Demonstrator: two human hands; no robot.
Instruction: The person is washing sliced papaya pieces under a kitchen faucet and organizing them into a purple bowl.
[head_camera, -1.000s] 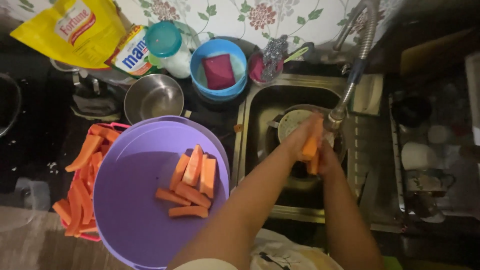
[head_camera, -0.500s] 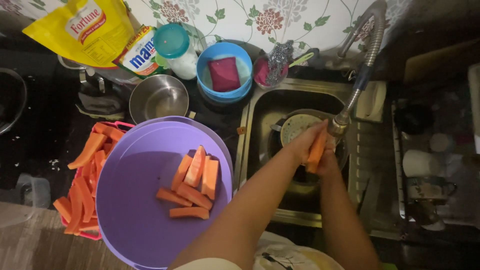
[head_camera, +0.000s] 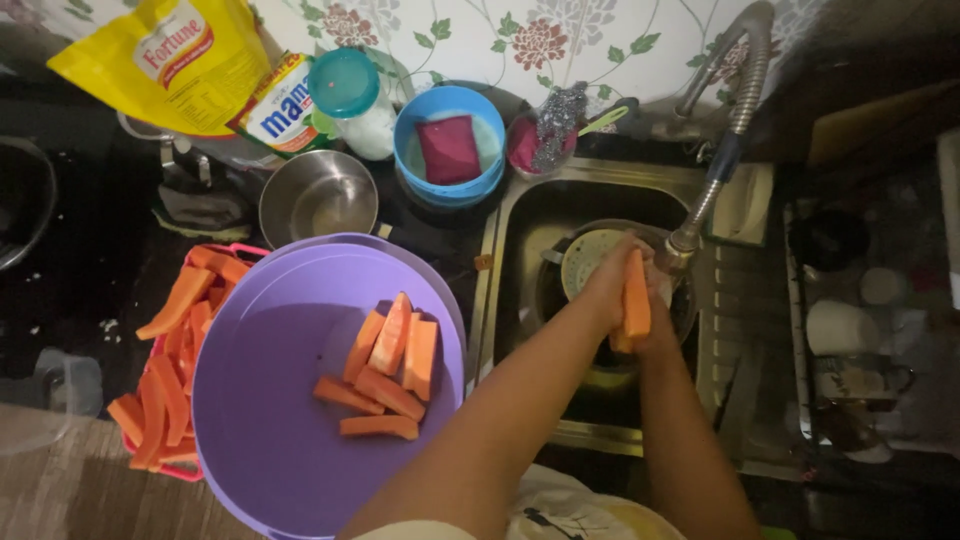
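One head-worn camera looks steeply down, close above the sink and counter.

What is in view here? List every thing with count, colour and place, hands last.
carrot piece: one, orange, held under the tap.
tap: one, metal, over the sink.
sink: one, steel, centre right.
purple basin: one, on the counter.
cut carrot sticks: about six, orange, inside the basin.
pink basket: one, with orange carrot strips, half under the basin.
steel bowl: one, behind the basin.
blue bowl: one, holding a dark red pad.
yellow pouch: one, top left.
left hand: gripping the carrot.
right hand: beneath it, touching.
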